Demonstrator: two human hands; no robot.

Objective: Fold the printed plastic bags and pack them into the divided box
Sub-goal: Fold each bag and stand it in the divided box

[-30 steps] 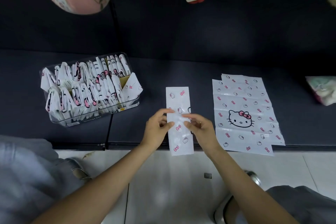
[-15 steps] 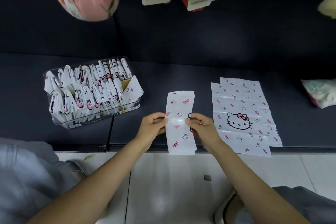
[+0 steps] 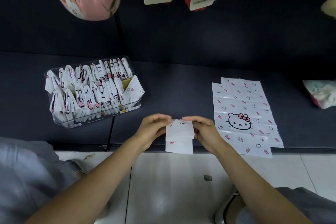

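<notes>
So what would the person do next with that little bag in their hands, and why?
Probably press the fold flat and fold it once more. Both the left hand and the right hand pinch the top edge of the half-folded bag, which still looks wider than the slim packets standing in the clear box. More flat bags wait beside it.

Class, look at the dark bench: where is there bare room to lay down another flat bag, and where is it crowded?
Bare bench lies between the clear box and the flat bags, beyond both hands. A narrower strip runs right of the flat bags, before the pale bundle. The box itself is crammed.
</notes>
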